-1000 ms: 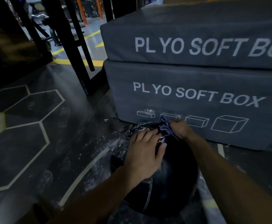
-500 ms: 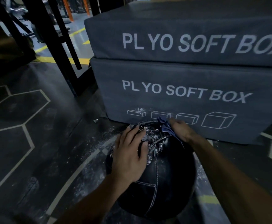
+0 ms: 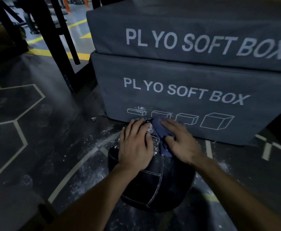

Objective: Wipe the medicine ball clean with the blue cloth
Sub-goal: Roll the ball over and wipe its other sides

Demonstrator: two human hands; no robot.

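Medicine ball, black leather with pale stitched seams, is sitting on the dark gym floor just in front of the lower plyo soft box. White powder is clinging to the top of the ball and is lying scattered on the floor around it. Left hand is resting flat on the ball's upper left side, its fingers straight and spread, holding nothing. Right hand is lying on the ball's upper right side, pressing the blue cloth against the leather with extended fingers; the cloth is showing bunched between the two hands, near the ball's top. Whether the thumb is pinching the cloth is not clear. Behind the ball, the upper plyo soft box is sitting stacked on the lower one. Left of the ball, white hexagon lines are marking the floor, and a black metal frame is standing beyond them.
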